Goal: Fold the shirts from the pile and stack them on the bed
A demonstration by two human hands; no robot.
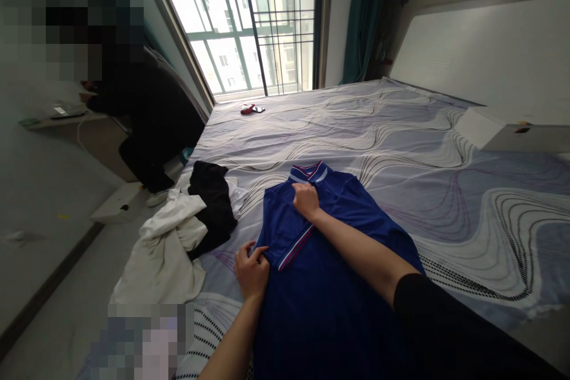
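A blue polo shirt (pixel 329 303) lies spread on the bed, its striped collar (pixel 308 172) pointing away from me. One sleeve is folded inward over the body, and its red, white and blue cuff (pixel 296 247) runs slantwise. At the shirt's left edge, my left hand (pixel 252 270) has its fingers bent and closed on the cloth. Just below the collar, my right hand (pixel 306 199) is closed against the fabric, with its fingertips partly hidden. My right forearm crosses over the shirt.
White clothing (pixel 164 255) and a black garment (pixel 214 205) lie heaped on the left. A white box (pixel 525 136) sits at the right, a phone (pixel 258 110) and a small red item (pixel 246 109) far back. A person in dark clothes (pixel 146 95) sits left beside a desk.
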